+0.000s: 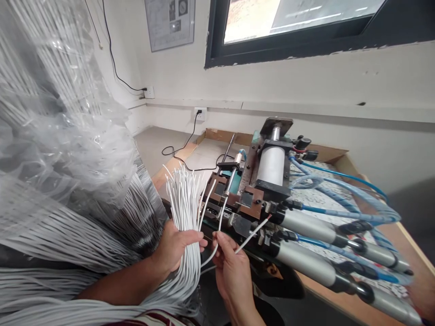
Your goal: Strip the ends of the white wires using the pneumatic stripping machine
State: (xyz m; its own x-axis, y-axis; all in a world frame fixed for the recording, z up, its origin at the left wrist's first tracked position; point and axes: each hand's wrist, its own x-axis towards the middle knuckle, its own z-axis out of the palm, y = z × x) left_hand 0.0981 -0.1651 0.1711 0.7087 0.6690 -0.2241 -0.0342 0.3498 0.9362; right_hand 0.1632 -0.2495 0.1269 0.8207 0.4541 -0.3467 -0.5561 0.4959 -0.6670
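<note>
A thick bundle of white cables (185, 203) is gripped in my left hand (178, 246), the thumb lying across its front and the cut ends pointing up. Between the thumb and fingers of my right hand (229, 260) is a single white cable (220, 222), whose upper end reaches the pneumatic wire-stripping machine (249, 194). Another cable (253, 234) also passes through this hand and slants to the right, with copper-coloured strands bared at its tip. One more cable stands slightly apart from the bundle, between my hands.
Long white cables, partly under clear plastic sheeting (98, 149), fill the left side. Silver air cylinders (309, 224) and blue air hoses (343, 174) extend right from the machine. A wooden-edged bench (401, 231) holds it. Behind are a wall socket (200, 113) with a black cord and a window.
</note>
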